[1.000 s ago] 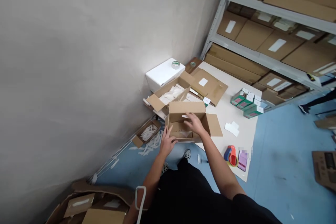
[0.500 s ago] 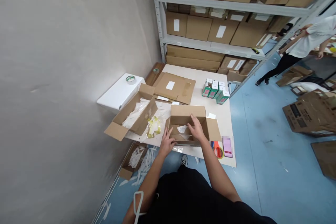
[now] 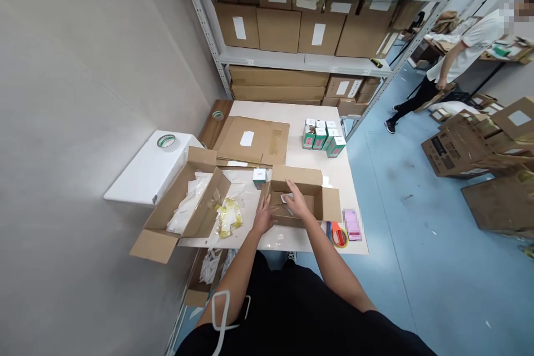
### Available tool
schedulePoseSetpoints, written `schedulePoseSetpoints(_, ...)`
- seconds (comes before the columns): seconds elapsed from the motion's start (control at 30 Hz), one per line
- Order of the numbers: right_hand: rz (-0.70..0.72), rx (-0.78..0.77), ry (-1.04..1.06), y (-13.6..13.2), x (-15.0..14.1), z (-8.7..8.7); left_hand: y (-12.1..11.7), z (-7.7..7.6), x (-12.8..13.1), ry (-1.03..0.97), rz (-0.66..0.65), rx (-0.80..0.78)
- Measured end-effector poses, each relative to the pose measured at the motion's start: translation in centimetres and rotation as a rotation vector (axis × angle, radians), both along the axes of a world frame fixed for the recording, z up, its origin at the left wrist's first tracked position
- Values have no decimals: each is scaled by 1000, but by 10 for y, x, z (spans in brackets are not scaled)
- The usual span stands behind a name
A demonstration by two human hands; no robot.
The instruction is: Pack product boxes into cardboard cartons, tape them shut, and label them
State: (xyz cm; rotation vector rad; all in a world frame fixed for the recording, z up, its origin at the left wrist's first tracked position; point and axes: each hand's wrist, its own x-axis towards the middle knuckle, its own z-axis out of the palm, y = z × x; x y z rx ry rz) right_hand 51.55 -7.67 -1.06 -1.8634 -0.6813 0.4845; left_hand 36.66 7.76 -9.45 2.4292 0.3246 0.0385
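Observation:
An open cardboard box [image 3: 311, 179] stands on the pale table [image 3: 292, 117] in front of me, flaps spread. My left hand [image 3: 263, 218] rests open against the box's near left edge, fingers apart. My right hand [image 3: 295, 204] reaches down inside the box with its fingers spread over a small white item [image 3: 285, 198] lying on the bottom. Whether it grips that item is unclear. A small green-and-white carton [image 3: 259, 176] stands just left of the box.
A larger open box [image 3: 196, 200] with white and yellow plastic scraps lies to the left. Flattened cardboard [image 3: 254, 142], several green cartons [image 3: 322, 137], a tape dispenser [image 3: 339, 235] and a pink item [image 3: 352, 223] share the table. Shelves of boxes [image 3: 292, 28] stand behind. Another person [image 3: 454, 61] works far right.
My head has turned right and up, bringing the shelves and the other person into view. Both hands stay at the box; the right one has sunk deeper inside.

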Motion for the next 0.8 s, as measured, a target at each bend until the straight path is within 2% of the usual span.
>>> schedulePoseSetpoints(0.13,-34,55,180,42,-4,-12,17,2,-4,-60,-19,-115)
schedulePoseSetpoints(0.23,-38,69,307,86,0,-16,38,10,5,-137,53,-203)
schedulePoseSetpoints(0.33,-92,19,376,130,8,-19,69,16,23,-175,160,-237)
schedulePoseSetpoints(0.43,-174,-51,395,163,16,-22,105,18,43,-156,253,-266)
schedulePoseSetpoints(0.57,-221,-69,410,189,17,-29,145,14,68,-100,364,-387)
schedulePoseSetpoints(0.67,-283,-26,541,203,9,-37,162,10,77,-60,420,-464)
schedulePoseSetpoints(0.8,-332,24,748,223,-4,-49,175,1,76,5,523,-401)
